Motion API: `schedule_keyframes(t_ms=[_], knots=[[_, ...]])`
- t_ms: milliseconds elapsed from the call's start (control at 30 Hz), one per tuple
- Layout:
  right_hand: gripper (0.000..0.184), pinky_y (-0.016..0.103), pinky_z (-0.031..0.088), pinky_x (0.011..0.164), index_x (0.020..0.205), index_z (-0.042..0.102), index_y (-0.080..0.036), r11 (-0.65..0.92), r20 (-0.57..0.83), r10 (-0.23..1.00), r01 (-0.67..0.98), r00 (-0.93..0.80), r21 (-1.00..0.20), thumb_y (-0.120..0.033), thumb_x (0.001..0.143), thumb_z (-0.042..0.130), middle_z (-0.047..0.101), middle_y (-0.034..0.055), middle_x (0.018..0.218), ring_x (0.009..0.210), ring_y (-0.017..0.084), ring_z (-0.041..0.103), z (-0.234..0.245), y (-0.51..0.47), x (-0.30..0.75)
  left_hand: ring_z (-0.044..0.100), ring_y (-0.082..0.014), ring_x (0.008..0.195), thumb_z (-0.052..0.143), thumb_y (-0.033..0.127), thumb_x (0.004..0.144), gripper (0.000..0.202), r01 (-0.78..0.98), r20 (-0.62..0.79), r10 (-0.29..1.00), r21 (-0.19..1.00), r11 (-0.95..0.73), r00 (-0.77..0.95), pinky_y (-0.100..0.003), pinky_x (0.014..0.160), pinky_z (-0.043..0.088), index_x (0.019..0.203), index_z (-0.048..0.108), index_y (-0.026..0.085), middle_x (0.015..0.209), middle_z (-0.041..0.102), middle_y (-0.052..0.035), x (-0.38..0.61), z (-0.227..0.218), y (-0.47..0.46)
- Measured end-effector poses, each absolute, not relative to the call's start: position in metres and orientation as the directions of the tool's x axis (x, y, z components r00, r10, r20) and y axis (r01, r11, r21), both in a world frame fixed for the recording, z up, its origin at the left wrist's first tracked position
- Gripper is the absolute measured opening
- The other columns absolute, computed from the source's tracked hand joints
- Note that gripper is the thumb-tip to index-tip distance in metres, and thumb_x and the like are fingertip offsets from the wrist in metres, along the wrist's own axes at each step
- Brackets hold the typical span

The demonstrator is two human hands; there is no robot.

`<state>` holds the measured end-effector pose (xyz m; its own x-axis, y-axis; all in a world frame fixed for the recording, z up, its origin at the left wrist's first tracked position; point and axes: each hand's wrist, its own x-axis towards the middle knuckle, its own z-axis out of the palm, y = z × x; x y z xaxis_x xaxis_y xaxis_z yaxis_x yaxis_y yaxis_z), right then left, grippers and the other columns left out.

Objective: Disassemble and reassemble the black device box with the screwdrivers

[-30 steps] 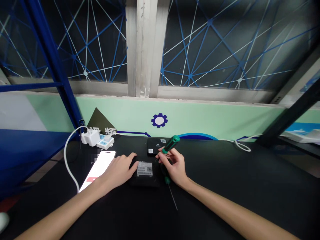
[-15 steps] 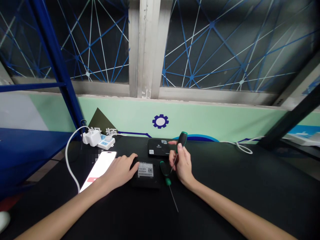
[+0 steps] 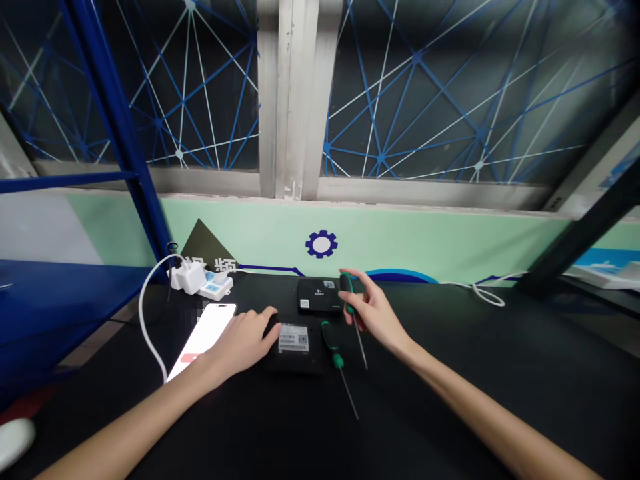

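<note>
My left hand [image 3: 246, 340] grips the left edge of a flat black box [image 3: 293, 364], thumb near its white label and fingers partly hidden along the side. The box lies on the dark table. In my right hand [image 3: 374, 312] a screwdriver [image 3: 349, 293] with a black and green handle is held by thumb and fingers, its shaft slanting down towards the table. Another screwdriver [image 3: 333, 345] of the same look lies just right of the box. Behind them sits a second flat black box [image 3: 319, 295] with a small white code label.
A phone [image 3: 206, 333] with a bright screen lies by my left forearm. Beyond it are a white power strip [image 3: 216, 287] and a white charger [image 3: 189, 277] with its cable. A white rounded object [image 3: 15, 441] is at the lower left. The wall [image 3: 270, 233] and windows close off the back.
My right hand has swung the screwdriver from handle-up over the hand to a lower slant, shaft pointing down and right. The left hand stays on the box.
</note>
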<state>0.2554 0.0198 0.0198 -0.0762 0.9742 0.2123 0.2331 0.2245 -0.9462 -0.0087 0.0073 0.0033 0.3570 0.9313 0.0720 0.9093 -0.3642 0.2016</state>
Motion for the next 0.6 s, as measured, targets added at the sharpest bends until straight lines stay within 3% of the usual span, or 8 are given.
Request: schedule_keyframes(t_ms=[133,200,367,600], knots=[[0.039,0.024,0.039,0.046,0.122,0.055,-0.021,0.276,0.201,0.960,0.534,-0.194,-0.799,-0.042,0.089,0.058,0.048,-0.0105,0.041,0.038,0.014,0.052,0.005,0.024,0.265,0.070,-0.0318,0.089,0.030,0.045,0.101,0.049,0.911,0.070,0.932,0.197,-0.361,0.355,-0.037,0.070,0.049,0.134,0.055,0.019,0.093,0.073,-0.0116,-0.009,0.003,0.008],[0.032,0.025,0.037,0.048,0.116,0.058,-0.022,0.329,0.236,0.944,0.621,-0.230,-0.711,-0.040,0.090,0.057,0.044,-0.0108,0.044,0.040,0.014,0.050,-0.001,0.026,0.267,0.070,-0.0310,0.085,0.030,0.045,0.101,0.049,0.911,0.068,0.932,0.196,-0.363,0.357,-0.036,0.069,0.048,0.133,0.056,0.020,0.088,0.072,-0.0102,-0.008,0.003,0.008],[0.022,0.026,0.031,0.050,0.108,0.062,-0.024,0.398,0.251,0.917,0.728,-0.309,-0.559,-0.035,0.089,0.056,0.047,-0.0082,0.051,0.046,0.015,0.046,-0.004,0.027,0.268,0.069,-0.0311,0.083,0.029,0.046,0.101,0.050,0.909,0.065,0.929,0.196,-0.369,0.363,-0.037,0.068,0.048,0.133,0.056,0.019,0.084,0.071,-0.0096,-0.009,0.006,0.007],[0.015,0.026,0.031,0.053,0.102,0.060,-0.025,0.418,0.241,0.907,0.797,-0.344,-0.437,-0.032,0.089,0.056,0.054,-0.0058,0.055,0.048,0.015,0.048,-0.004,0.025,0.266,0.069,-0.0321,0.084,0.028,0.047,0.101,0.051,0.911,0.067,0.931,0.190,-0.366,0.360,-0.037,0.067,0.048,0.133,0.056,0.019,0.086,0.071,-0.0106,-0.009,0.006,0.006]])
